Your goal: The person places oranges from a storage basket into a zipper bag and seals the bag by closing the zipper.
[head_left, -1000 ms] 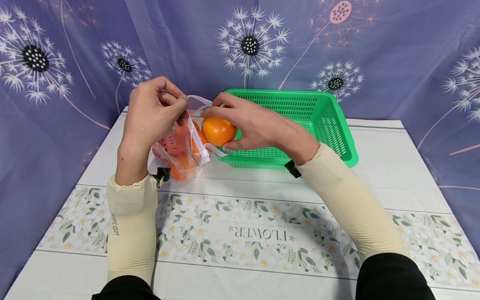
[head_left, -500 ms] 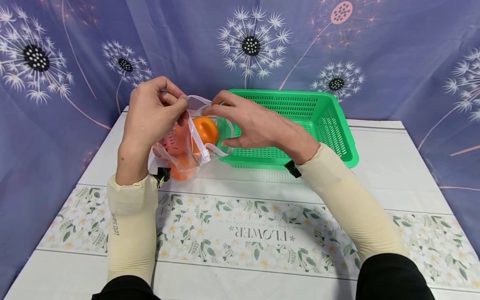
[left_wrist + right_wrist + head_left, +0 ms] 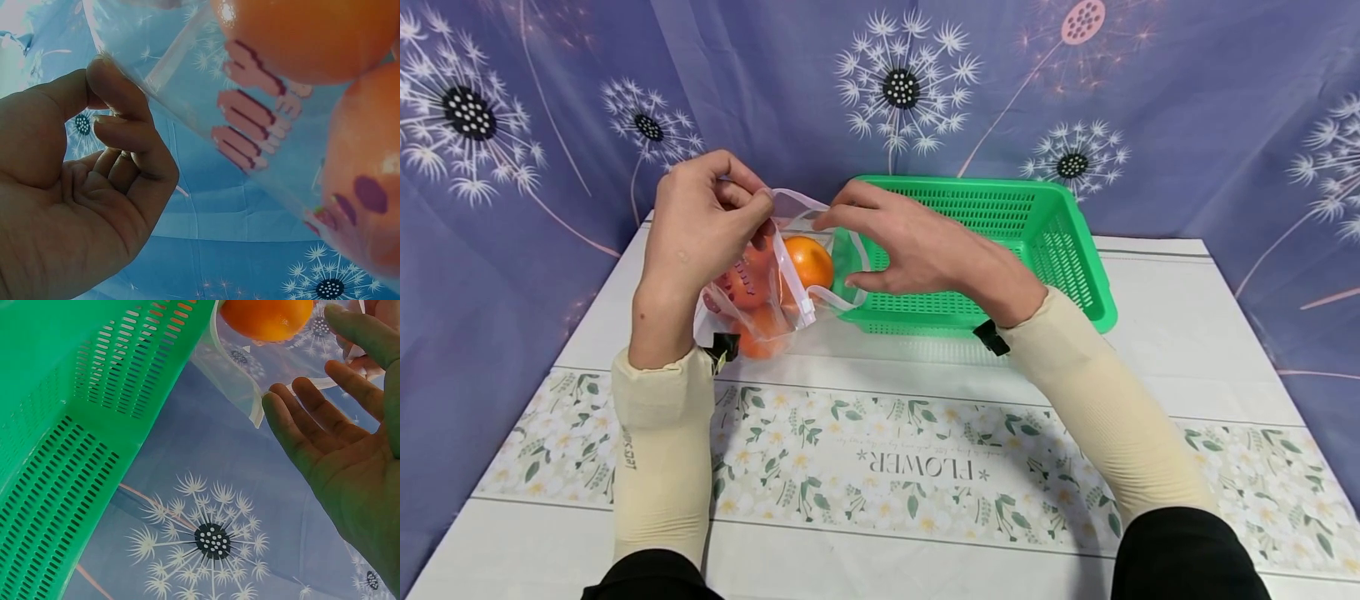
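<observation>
My left hand (image 3: 700, 221) pinches the rim of a clear zip bag (image 3: 807, 312) between thumb and fingers, holding its mouth apart. Pink lettering marks the bag's side in the left wrist view. Inside are several oranges; the topmost orange (image 3: 808, 262) lies just within the mouth. My right hand (image 3: 917, 246) hovers at the opening with fingers and thumb spread, nothing between them. From the right wrist view, that same orange (image 3: 269, 317) is apart from the right palm, and the fingertips are close to the bag's rim.
A green perforated basket (image 3: 1078, 258) stands behind and right of the bag, partly beneath my right hand. Its visible floor shows no fruit. The table (image 3: 820, 558) has a floral printed cloth, and a purple dandelion curtain (image 3: 790, 92) hangs close behind.
My right hand has let go of an orange, which slid left into the bag. That hand stays spread at the mouth. My left hand keeps its pinch with hardly any movement.
</observation>
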A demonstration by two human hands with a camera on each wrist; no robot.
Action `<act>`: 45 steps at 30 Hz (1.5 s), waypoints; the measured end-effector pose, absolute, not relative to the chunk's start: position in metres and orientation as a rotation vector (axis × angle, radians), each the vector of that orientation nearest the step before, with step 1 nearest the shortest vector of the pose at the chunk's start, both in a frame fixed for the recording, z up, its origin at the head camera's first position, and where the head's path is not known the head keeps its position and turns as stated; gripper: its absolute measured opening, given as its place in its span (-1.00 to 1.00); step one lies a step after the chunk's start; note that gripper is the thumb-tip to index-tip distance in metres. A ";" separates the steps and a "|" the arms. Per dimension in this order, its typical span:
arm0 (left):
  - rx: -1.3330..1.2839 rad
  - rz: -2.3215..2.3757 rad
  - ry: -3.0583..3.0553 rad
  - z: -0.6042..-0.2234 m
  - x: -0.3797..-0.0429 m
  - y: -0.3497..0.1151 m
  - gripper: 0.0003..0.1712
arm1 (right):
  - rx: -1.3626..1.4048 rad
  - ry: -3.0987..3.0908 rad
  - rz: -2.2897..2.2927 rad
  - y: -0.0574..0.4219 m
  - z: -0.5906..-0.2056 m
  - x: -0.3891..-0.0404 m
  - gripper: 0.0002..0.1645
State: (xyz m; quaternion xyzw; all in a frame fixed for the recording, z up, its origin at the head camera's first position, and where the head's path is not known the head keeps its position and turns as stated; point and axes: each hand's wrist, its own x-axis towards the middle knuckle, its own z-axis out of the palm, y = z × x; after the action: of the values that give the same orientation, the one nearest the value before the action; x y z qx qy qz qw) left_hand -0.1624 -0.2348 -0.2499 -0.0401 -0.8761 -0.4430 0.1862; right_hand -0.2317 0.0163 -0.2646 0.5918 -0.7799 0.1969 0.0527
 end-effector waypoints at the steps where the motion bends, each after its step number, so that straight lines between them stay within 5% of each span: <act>1: -0.114 -1.246 -2.467 -0.250 -0.163 -0.235 -0.88 | 1.796 -2.371 0.601 0.017 -0.265 -0.232 -0.32; 23: -0.116 -1.240 -2.464 -0.250 -0.164 -0.234 -0.88 | 1.695 -2.239 0.759 0.032 -0.271 -0.221 -0.55; 45: -0.104 -1.251 -2.474 -0.249 -0.161 -0.234 -0.88 | 1.459 -2.218 0.986 0.021 -0.291 -0.168 -0.73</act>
State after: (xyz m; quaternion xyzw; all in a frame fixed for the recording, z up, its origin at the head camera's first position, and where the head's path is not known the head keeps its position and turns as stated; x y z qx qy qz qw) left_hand -0.1611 -0.2335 -0.2490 -0.0370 -0.8767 -0.4434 0.1828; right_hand -0.1685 0.0208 -0.2907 0.5091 -0.7738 0.3439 0.1541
